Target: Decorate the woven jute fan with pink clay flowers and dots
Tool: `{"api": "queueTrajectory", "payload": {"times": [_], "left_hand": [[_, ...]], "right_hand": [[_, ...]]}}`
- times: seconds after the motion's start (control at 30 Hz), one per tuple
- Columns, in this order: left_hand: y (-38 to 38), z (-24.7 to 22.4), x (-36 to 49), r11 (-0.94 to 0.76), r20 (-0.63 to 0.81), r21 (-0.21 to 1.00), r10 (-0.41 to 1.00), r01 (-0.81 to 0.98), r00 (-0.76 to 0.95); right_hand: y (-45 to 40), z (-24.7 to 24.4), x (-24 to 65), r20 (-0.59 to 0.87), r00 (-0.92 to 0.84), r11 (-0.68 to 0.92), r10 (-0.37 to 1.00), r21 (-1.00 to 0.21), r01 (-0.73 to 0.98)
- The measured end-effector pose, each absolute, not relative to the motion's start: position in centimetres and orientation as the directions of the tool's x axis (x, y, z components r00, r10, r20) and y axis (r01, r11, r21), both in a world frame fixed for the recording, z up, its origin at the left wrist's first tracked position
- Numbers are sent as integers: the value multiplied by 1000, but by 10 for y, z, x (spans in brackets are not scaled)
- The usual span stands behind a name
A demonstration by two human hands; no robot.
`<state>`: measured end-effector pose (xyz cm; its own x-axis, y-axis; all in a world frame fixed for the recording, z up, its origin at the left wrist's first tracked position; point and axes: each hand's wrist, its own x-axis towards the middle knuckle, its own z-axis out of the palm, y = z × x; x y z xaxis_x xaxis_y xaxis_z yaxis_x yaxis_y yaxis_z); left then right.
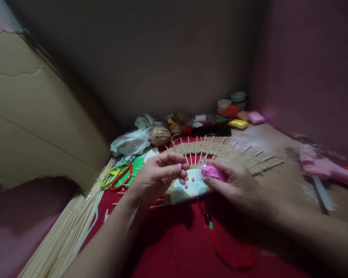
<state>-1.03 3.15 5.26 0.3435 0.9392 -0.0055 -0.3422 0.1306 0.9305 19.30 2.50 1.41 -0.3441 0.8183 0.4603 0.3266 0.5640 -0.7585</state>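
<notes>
In my left hand [162, 170], thumb and fingers pinch a tiny ball of pink clay [180, 165]. My right hand [234, 181] grips a clear packet of pink modelling clay [212, 172], its open end turned toward the left hand. Below both hands lies a pale blue-green patterned cloth panel [178, 192] with several small pink clay balls [193, 179] on it. The panel sits at the centre of a half-round woven twine piece [197, 147] whose thin sticks fan outward. My right hand covers part of the weave.
Yellow-handled scissors [108, 177] and orange-handled scissors [127, 180] lie left, beside long thin sticks [63, 235]. Twine balls [160, 136], a dark phone [213, 131] and clay packets [238, 124] line the back. A pink glue gun [321, 164] rests right. Cardboard [40, 100] leans at left.
</notes>
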Motion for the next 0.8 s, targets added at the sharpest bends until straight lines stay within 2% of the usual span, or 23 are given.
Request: {"api": "queueTrajectory", "payload": {"times": [0.13,0.3,0.4,0.53,0.67,0.8], "left_hand": [[31,50,-11,82,-5,968,952,-239,306],[30,48,-10,-29,-17,985,965,171,260],[29,49,-8,-164,58,888,967,431,248],[29,50,-4,-431,246,674,897,600,368],[28,45,-2,-572,321,494,820,655,474],[27,36,0,-621,358,444,784,646,508]], "right_hand": [[26,13,193,469,-336,567,817,-758,322],[26,13,193,481,-326,573,814,-757,313],[25,13,194,502,-322,591,803,-741,319],[25,12,194,507,-318,594,802,-735,326],[26,12,193,523,-310,606,794,-722,336],[26,12,193,526,-306,607,794,-723,332]]}}
